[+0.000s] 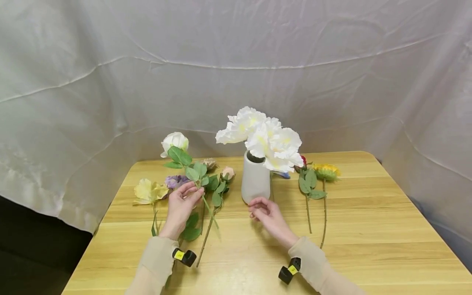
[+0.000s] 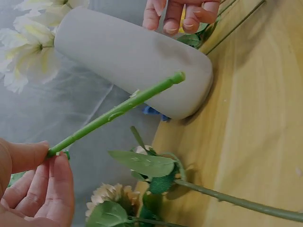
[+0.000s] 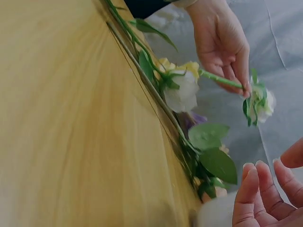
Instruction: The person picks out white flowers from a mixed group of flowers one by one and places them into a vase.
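My left hand point(image 1: 180, 209) pinches the green stem point(image 2: 118, 109) of an artificial white flower point(image 1: 175, 142) between thumb and fingers. Its bloom points up and away, and the bare stem end slants down toward the right, in front of the vase in the left wrist view. A pale grey vase point(image 1: 255, 182) stands upright at mid table, with large white ruffled flowers point(image 1: 274, 143) leaning over its mouth to the right. Close by the vase's base is my right hand point(image 1: 270, 216), its fingers loosely bent and nothing held; the right wrist view shows the fingertips point(image 3: 249, 166) apart from the thumb.
Left of the vase lie a yellow flower point(image 1: 150, 191), a purple flower point(image 1: 177, 181), a pale pink rose point(image 1: 228, 173) and a beige bloom point(image 1: 209, 164). To its right are a sunflower point(image 1: 326, 172), a red flower point(image 1: 304, 161) and a blue one point(image 1: 284, 175). Grey cloth point(image 1: 236, 90) hangs behind the table.
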